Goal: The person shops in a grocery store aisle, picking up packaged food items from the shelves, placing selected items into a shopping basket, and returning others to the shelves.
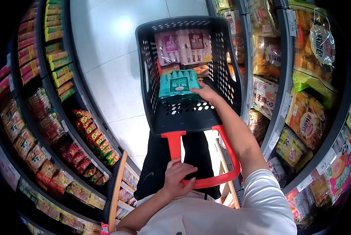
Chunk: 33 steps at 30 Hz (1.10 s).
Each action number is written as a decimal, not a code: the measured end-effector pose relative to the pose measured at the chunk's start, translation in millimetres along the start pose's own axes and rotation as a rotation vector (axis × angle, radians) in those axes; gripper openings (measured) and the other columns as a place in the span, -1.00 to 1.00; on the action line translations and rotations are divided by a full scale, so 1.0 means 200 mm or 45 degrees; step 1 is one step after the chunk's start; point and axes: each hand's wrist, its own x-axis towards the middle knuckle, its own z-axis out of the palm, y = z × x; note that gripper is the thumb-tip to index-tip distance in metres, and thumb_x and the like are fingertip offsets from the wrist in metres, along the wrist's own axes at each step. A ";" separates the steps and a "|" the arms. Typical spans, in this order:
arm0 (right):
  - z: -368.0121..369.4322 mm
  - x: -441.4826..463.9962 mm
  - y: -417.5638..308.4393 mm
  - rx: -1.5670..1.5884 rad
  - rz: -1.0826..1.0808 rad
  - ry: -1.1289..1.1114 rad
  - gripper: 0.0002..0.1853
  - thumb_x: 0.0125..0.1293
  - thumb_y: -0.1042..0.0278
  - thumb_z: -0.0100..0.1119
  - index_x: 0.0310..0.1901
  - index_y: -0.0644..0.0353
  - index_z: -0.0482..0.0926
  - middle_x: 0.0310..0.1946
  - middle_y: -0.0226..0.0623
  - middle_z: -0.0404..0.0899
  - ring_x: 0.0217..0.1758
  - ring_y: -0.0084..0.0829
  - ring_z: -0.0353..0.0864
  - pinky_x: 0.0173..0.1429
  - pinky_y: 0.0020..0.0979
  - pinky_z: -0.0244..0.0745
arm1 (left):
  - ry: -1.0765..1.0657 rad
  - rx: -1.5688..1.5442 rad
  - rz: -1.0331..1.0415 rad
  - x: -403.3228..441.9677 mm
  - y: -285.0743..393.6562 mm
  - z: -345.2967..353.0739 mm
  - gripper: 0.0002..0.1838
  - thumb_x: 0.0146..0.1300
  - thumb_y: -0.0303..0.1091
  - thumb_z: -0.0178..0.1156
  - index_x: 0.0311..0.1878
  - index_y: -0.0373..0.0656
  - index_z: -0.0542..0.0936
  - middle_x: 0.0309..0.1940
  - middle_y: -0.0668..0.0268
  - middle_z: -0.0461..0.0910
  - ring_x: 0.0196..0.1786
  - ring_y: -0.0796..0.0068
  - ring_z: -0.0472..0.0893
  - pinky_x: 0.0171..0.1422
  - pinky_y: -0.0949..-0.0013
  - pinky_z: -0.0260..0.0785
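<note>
My left hand (177,178) is closed around the near left corner of the red handle (218,179) of a black shopping basket (183,127). Inside the basket, my right hand (206,94) grips the right edge of a teal snack pack (178,85), thumb on top and the other fingers mostly hidden. This pack has a dark label with white characters. Farther in stand a purple-labelled pack (167,47) and a brown-labelled pack (196,47) side by side. Between these and the teal pack, another package (201,70) with a food picture shows in part.
Shelves of tube-shaped packs (61,64) and small wrapped snacks (95,137) curve along the left. At the right, close to my arm, shelves hold bagged bread (306,115). A pale tiled floor (105,47) runs between them. Wooden-edged shelving (121,188) stands at the lower left.
</note>
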 end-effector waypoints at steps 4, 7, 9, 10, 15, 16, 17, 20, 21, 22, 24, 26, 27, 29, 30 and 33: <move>0.05 0.08 0.10 -0.542 -0.285 0.221 -0.01 0.20 -0.26 0.42 0.57 0.10 0.31 0.36 0.04 0.56 0.39 -0.06 0.58 0.45 -0.19 0.43 | -0.002 0.051 0.002 0.01 0.00 0.00 -0.75 0.10 -0.38 0.30 -0.12 -0.10 0.74 -0.19 0.29 0.79 -0.08 0.28 0.75 0.39 0.04 0.32; 0.00 -0.06 0.09 -0.799 -0.311 0.369 -0.04 0.18 -0.26 0.43 0.49 0.17 0.40 0.29 0.07 0.60 0.33 0.02 0.60 0.40 -0.16 0.48 | -0.040 0.042 0.003 0.00 0.03 0.00 -0.76 0.11 -0.39 0.34 -0.11 -0.12 0.72 -0.18 0.28 0.78 -0.07 0.29 0.75 0.38 0.04 0.33; -0.02 -0.15 0.05 -0.754 -0.355 0.390 -0.08 0.17 -0.24 0.43 0.46 0.20 0.44 0.27 0.07 0.61 0.33 0.02 0.60 0.40 -0.15 0.48 | -0.053 0.058 0.008 -0.01 0.04 0.00 -0.76 0.12 -0.39 0.35 -0.11 -0.13 0.72 -0.18 0.28 0.78 -0.07 0.30 0.74 0.38 0.04 0.34; -0.03 -0.20 0.04 -0.760 -0.386 0.421 -0.11 0.23 -0.20 0.42 0.44 0.26 0.43 0.21 0.16 0.63 0.30 -0.02 0.64 0.37 -0.19 0.51 | -0.056 0.061 0.009 0.00 0.04 0.00 -0.77 0.12 -0.39 0.35 -0.11 -0.13 0.72 -0.18 0.28 0.78 -0.07 0.29 0.74 0.38 0.04 0.34; -0.02 -0.44 0.01 -0.474 -0.505 0.418 -0.26 0.26 -0.06 0.43 0.36 0.27 0.53 0.13 0.06 0.69 0.15 -0.08 0.69 0.27 -0.20 0.56 | -0.065 0.067 0.028 -0.01 0.05 0.00 -0.77 0.16 -0.41 0.32 -0.09 -0.15 0.71 -0.21 0.28 0.79 -0.10 0.27 0.73 0.37 0.05 0.33; 0.00 -0.53 0.00 -0.393 -0.543 0.405 -0.28 0.27 -0.02 0.44 0.34 0.29 0.53 0.10 0.05 0.71 0.07 -0.14 0.73 0.21 -0.24 0.59 | -0.071 0.070 0.032 -0.01 0.05 0.00 -0.76 0.16 -0.42 0.29 -0.08 -0.17 0.71 -0.22 0.28 0.79 -0.10 0.26 0.73 0.37 0.04 0.32; 0.02 -0.62 -0.01 -0.313 -0.580 0.393 -0.31 0.28 0.02 0.45 0.33 0.31 0.54 0.07 0.04 0.73 0.00 -0.20 0.77 0.16 -0.27 0.62 | -0.079 0.069 0.038 -0.01 0.06 0.00 -0.75 0.17 -0.43 0.26 -0.07 -0.18 0.71 -0.22 0.28 0.79 -0.11 0.25 0.73 0.37 0.03 0.32; 0.11 -0.96 0.01 -0.194 -0.724 0.406 -0.35 0.31 0.08 0.45 0.31 0.31 0.55 0.03 -0.06 0.75 -0.07 -0.31 0.76 0.09 -0.32 0.64 | -0.142 0.130 0.036 0.02 0.08 -0.01 -0.74 0.19 -0.39 0.34 -0.04 -0.16 0.72 -0.21 0.28 0.78 -0.12 0.25 0.72 0.35 0.10 0.35; 0.15 -1.08 0.03 -0.198 -0.775 0.402 -0.35 0.30 0.08 0.46 0.31 0.30 0.55 0.02 -0.08 0.75 -0.05 -0.30 0.76 0.10 -0.31 0.64 | -0.164 0.153 0.028 0.03 0.10 -0.03 -0.74 0.19 -0.37 0.37 -0.04 -0.16 0.72 -0.21 0.29 0.78 -0.12 0.26 0.72 0.35 0.12 0.36; 0.18 -1.23 0.04 -0.280 -0.810 0.407 -0.35 0.31 0.13 0.48 0.33 0.29 0.53 0.06 -0.11 0.74 -0.01 -0.31 0.74 0.10 -0.32 0.64 | -0.230 0.223 -0.018 0.06 0.16 -0.06 -0.71 0.21 -0.35 0.40 0.00 -0.16 0.73 -0.20 0.26 0.77 -0.14 0.22 0.72 0.24 0.18 0.46; 0.26 -1.52 0.10 -0.401 -0.921 0.425 -0.33 0.28 0.17 0.53 0.34 0.27 0.53 0.09 -0.15 0.73 0.06 -0.27 0.73 0.10 -0.31 0.64 | -0.227 0.066 -0.191 0.08 0.16 -0.11 -0.74 0.31 -0.35 0.37 0.03 -0.19 0.73 -0.13 0.20 0.78 -0.08 0.30 0.75 0.10 0.24 0.56; 0.34 -1.80 0.06 -0.696 -0.749 0.447 -0.33 0.27 0.05 0.49 0.32 0.26 0.56 0.03 -0.05 0.73 0.06 -0.14 0.74 0.12 -0.22 0.63 | -0.259 -0.143 -0.379 0.17 0.27 -0.22 -0.75 0.40 -0.36 0.32 0.08 -0.22 0.70 -0.03 0.20 0.78 0.02 0.39 0.75 0.15 0.29 0.57; 0.37 -1.88 0.07 -0.866 -0.722 0.461 -0.32 0.27 0.00 0.47 0.31 0.26 0.57 0.01 -0.01 0.73 0.05 -0.09 0.73 0.13 -0.19 0.62 | -0.253 -0.283 -0.388 0.20 0.30 -0.27 -0.74 0.45 -0.36 0.29 0.12 -0.24 0.68 0.04 0.19 0.77 0.10 0.44 0.73 0.22 0.31 0.55; 0.43 -1.90 0.13 -0.979 -0.752 0.622 -0.40 0.23 -0.02 0.48 0.16 0.27 0.68 -0.23 -0.06 0.77 -0.11 -0.06 0.76 0.00 -0.16 0.64 | -0.238 -0.687 -0.256 0.27 0.48 -0.39 -0.68 0.53 -0.38 0.19 0.24 -0.31 0.59 0.15 0.13 0.71 0.21 0.37 0.68 0.36 0.28 0.50; 0.46 -1.90 0.15 -0.915 -0.827 0.749 -0.47 0.22 -0.03 0.47 0.03 0.28 0.73 -0.31 -0.10 0.77 -0.17 -0.09 0.77 -0.05 -0.18 0.64 | -0.313 -0.720 -0.138 0.31 0.61 -0.48 -0.66 0.56 -0.34 0.11 0.26 -0.33 0.56 0.17 0.03 0.68 0.24 0.25 0.67 0.40 0.16 0.48; 0.52 -1.83 0.17 -0.775 -0.969 1.098 -0.62 0.13 0.01 0.54 -0.36 0.22 0.76 -0.52 -0.15 0.72 -0.42 -0.12 0.73 -0.29 -0.18 0.61 | -0.575 -1.004 0.348 0.34 1.02 -0.65 -0.59 0.64 -0.20 -0.01 0.29 -0.34 0.52 0.18 -0.09 0.64 0.29 -0.09 0.62 0.41 -0.15 0.47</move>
